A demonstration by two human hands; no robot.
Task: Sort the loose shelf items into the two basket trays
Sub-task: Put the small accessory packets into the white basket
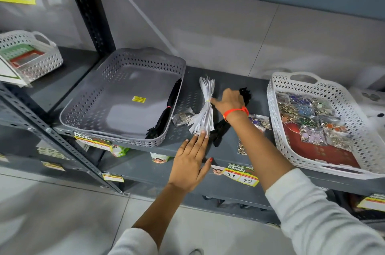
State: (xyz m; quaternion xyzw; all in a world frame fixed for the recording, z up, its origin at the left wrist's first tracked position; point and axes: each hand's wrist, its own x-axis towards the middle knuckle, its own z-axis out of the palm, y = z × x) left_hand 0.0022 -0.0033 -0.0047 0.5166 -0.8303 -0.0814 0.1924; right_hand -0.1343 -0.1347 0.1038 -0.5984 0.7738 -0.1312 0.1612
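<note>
On the grey shelf (229, 86), the grey basket tray (123, 96) sits at the left, mostly bare inside, with one black zipper bundle (166, 113) lying along its right wall. Just right of it, a small clear packet of trinkets (183, 116) lies on the shelf beside the white zipper bundle (205, 107), which is tied at its middle and fans out at both ends. The left hand (190, 163) lies flat and open at the shelf's front edge, fingertips touching the bundle's near end. The right hand (229, 101), with an orange band at the wrist, reaches from the right, its forefinger touching the tie; whether it grips anything I cannot tell. A second black zipper bundle (227, 121) runs partly hidden beneath that hand and wrist. Loose trinket packets (258, 121) lie near the white basket tray (295, 150), which is crowded with similar packets and overhangs the shelf's front edge.
</note>
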